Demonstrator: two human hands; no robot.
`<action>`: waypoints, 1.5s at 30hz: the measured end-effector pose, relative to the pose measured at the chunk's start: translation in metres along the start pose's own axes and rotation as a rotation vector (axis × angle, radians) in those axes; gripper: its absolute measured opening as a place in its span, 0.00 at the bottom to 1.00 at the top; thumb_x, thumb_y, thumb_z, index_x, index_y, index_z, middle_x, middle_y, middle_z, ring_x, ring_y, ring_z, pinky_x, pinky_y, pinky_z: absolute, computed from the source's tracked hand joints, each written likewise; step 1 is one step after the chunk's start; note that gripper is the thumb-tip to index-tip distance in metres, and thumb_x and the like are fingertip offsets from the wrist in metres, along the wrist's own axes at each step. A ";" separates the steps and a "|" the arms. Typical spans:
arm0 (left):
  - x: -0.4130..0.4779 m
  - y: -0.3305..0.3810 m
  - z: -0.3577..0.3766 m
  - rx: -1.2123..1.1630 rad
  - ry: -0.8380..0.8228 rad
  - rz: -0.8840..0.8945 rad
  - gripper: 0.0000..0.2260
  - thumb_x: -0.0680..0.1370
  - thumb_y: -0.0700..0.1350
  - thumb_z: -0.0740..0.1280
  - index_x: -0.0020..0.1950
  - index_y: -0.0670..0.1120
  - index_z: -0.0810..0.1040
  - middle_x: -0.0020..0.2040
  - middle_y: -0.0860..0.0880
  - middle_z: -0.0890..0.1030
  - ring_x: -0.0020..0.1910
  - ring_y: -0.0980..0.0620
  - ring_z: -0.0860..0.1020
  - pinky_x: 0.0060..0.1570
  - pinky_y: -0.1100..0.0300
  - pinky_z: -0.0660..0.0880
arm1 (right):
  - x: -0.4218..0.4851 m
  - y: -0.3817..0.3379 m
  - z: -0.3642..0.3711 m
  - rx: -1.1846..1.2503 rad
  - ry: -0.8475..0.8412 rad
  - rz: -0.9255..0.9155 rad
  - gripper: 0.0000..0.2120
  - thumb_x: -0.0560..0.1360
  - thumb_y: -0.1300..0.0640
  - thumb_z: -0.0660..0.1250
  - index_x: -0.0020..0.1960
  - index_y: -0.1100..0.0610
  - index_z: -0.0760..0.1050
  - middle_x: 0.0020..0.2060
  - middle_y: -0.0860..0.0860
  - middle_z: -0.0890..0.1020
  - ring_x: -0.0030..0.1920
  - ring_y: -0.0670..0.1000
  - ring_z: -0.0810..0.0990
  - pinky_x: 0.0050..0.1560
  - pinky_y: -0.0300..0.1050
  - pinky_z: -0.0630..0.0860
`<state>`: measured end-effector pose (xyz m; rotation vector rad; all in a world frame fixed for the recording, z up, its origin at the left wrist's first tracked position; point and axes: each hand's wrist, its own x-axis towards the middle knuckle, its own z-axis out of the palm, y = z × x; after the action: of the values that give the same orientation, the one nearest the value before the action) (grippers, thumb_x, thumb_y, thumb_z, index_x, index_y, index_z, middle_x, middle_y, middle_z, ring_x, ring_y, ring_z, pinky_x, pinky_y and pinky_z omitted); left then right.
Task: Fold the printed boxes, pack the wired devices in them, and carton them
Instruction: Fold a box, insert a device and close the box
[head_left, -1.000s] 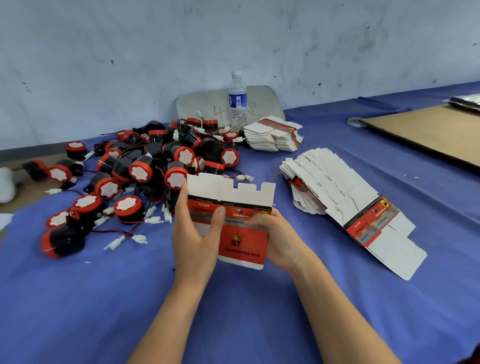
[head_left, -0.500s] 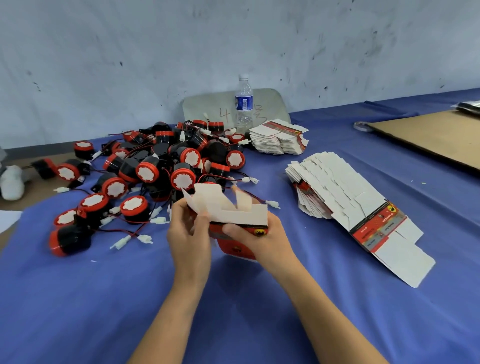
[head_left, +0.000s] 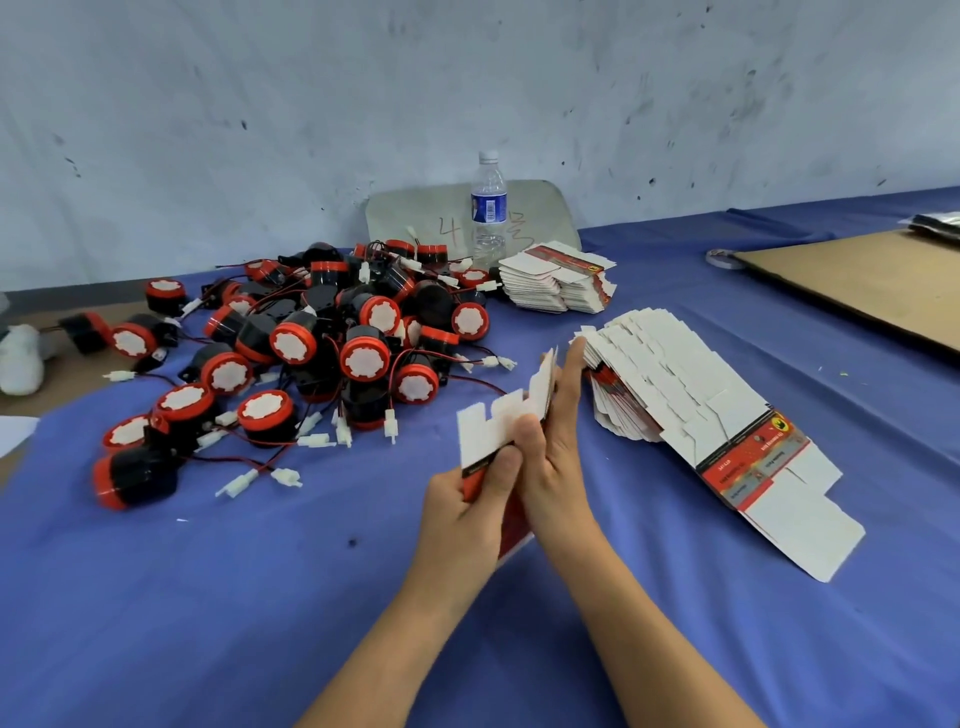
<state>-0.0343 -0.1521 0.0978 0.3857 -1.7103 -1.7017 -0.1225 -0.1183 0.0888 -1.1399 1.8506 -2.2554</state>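
Observation:
A flat printed box blank, white inside and red outside, is held edge-up above the blue table. My left hand grips its lower red part, thumb on the white flaps. My right hand lies flat along its right side, fingers straight and pointing away. A heap of black and red wired devices with white plugs lies to the left. A fanned row of flat box blanks lies just right of my hands.
A second stack of blanks sits at the back next to a water bottle. A brown cardboard sheet lies at the far right, a tape roll by its corner. A grey board leans on the wall.
The blank faced me flat, then was tipped and turned edge-on. Both hands shifted right, and my right hand went from gripping the blank to lying straight against its side.

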 end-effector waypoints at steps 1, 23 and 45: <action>0.001 0.000 -0.001 0.023 0.038 0.002 0.11 0.71 0.58 0.65 0.38 0.56 0.84 0.38 0.56 0.85 0.41 0.61 0.83 0.38 0.70 0.76 | -0.001 -0.001 0.000 0.013 -0.003 0.020 0.35 0.72 0.39 0.58 0.74 0.37 0.45 0.72 0.33 0.61 0.72 0.40 0.63 0.71 0.43 0.62; 0.017 -0.003 -0.022 -0.131 0.172 -0.030 0.13 0.74 0.58 0.60 0.57 0.59 0.73 0.46 0.53 0.83 0.43 0.52 0.83 0.36 0.61 0.79 | -0.005 -0.012 0.001 0.158 0.020 0.223 0.18 0.74 0.47 0.61 0.64 0.44 0.72 0.50 0.47 0.82 0.47 0.45 0.82 0.46 0.40 0.78; 0.016 0.003 -0.027 0.157 0.267 0.251 0.19 0.78 0.47 0.56 0.64 0.64 0.73 0.61 0.69 0.76 0.63 0.64 0.74 0.56 0.66 0.75 | -0.010 -0.020 0.003 0.026 0.040 0.048 0.12 0.70 0.46 0.66 0.37 0.55 0.76 0.45 0.45 0.82 0.45 0.47 0.80 0.39 0.41 0.74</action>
<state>-0.0276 -0.1823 0.1028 0.4285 -1.6229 -1.2811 -0.1050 -0.1104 0.1004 -1.0433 1.8352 -2.2859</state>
